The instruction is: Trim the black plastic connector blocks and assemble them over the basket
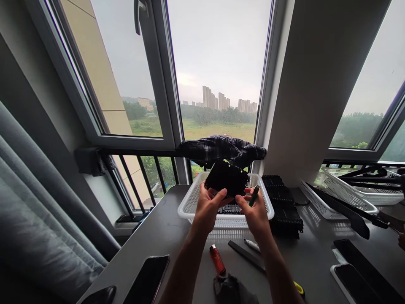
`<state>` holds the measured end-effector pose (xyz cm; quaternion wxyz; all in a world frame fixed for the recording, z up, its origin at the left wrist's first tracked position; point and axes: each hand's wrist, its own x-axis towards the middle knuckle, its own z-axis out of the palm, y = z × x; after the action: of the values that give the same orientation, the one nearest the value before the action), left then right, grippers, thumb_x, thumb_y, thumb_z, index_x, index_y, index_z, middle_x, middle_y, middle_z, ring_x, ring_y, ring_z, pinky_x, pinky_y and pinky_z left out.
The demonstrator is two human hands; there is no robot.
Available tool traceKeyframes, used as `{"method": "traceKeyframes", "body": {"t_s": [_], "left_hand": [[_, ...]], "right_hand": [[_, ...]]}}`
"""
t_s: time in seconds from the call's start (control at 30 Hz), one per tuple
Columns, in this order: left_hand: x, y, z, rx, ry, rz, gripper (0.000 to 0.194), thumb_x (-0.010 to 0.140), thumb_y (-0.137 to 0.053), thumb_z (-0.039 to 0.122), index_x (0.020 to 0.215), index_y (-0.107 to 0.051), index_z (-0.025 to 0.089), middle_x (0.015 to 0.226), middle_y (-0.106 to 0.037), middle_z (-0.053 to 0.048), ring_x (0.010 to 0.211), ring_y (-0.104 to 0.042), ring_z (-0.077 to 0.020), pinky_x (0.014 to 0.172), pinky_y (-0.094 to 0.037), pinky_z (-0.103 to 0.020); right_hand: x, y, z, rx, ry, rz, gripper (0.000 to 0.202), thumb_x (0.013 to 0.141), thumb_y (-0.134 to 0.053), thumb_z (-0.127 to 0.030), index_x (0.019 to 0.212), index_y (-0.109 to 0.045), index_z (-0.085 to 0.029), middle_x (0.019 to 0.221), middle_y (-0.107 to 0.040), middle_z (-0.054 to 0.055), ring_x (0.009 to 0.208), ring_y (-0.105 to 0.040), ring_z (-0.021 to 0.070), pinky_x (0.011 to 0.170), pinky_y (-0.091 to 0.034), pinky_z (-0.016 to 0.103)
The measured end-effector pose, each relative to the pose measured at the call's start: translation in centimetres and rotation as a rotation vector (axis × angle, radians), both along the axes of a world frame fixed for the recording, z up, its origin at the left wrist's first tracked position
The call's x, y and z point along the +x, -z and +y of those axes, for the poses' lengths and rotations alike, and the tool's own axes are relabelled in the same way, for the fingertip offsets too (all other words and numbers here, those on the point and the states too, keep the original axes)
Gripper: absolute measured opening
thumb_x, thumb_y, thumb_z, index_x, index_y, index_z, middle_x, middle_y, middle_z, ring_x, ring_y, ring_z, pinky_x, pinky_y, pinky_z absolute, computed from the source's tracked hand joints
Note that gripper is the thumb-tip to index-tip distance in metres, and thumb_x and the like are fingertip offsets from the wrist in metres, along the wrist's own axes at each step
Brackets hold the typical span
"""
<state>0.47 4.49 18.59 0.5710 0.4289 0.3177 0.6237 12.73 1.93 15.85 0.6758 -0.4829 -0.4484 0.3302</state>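
My left hand (209, 204) grips the left side of a flat black plastic part (226, 177), thumb on its near face. The part is tilted up above a white plastic basket (184, 210), which holds more black pieces. My right hand (255, 209) touches the part's lower right corner with the thumb. A slim green tool with a dark top (254, 196) is also held in the right hand; its exact kind is unclear. On the desk below my hands lie a red lighter (217, 258), a white marker (252, 245) and a long dark strip (246, 254).
Stacked black parts (281, 204) stand right of the basket. Farther right are another white basket (327, 210) and phones (349, 280). A phone (148, 278) lies front left. Dark plaid cloth (221, 147) hangs over the railing. Someone's fingers (401, 238) show at the right edge.
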Motion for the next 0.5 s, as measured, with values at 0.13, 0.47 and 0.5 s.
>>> {"method": "traceKeyframes", "body": {"t_s": [0.13, 0.47, 0.5], "left_hand": [[0.3, 0.3, -0.1, 0.015, 0.0, -0.049, 0.081, 0.063, -0.078, 0.019, 0.126, -0.027, 0.029, 0.1, -0.065, -0.001, 0.089, -0.068, -0.0197, 0.074, -0.061, -0.041], [-0.2, 0.4, 0.5, 0.023, -0.067, 0.142, 0.062, 0.075, -0.068, 0.047, 0.128, -0.051, 0.019, 0.083, -0.065, -0.002, 0.079, -0.067, -0.0191, 0.063, -0.062, -0.034], [-0.3, 0.6, 0.7, 0.026, -0.071, 0.162, 0.06, 0.074, -0.068, 0.049, 0.123, -0.056, 0.016, 0.08, -0.065, -0.003, 0.08, -0.067, -0.0198, 0.062, -0.062, -0.034]], "right_hand": [[0.0, -0.2, -0.1, 0.043, -0.054, 0.032, 0.033, 0.069, -0.077, -0.034, 0.091, -0.056, -0.022, 0.095, -0.061, 0.003, 0.08, -0.06, 0.0188, 0.059, -0.049, 0.028], [1.6, -0.2, 0.4, 0.099, 0.019, 0.179, 0.028, 0.073, -0.071, -0.03, 0.082, -0.046, -0.023, 0.074, -0.052, -0.005, 0.053, -0.052, 0.0097, 0.051, -0.046, 0.024], [1.8, -0.2, 0.4, 0.103, 0.031, 0.193, 0.029, 0.073, -0.072, -0.031, 0.083, -0.045, -0.023, 0.076, -0.052, -0.005, 0.053, -0.052, 0.0094, 0.051, -0.046, 0.024]]}}
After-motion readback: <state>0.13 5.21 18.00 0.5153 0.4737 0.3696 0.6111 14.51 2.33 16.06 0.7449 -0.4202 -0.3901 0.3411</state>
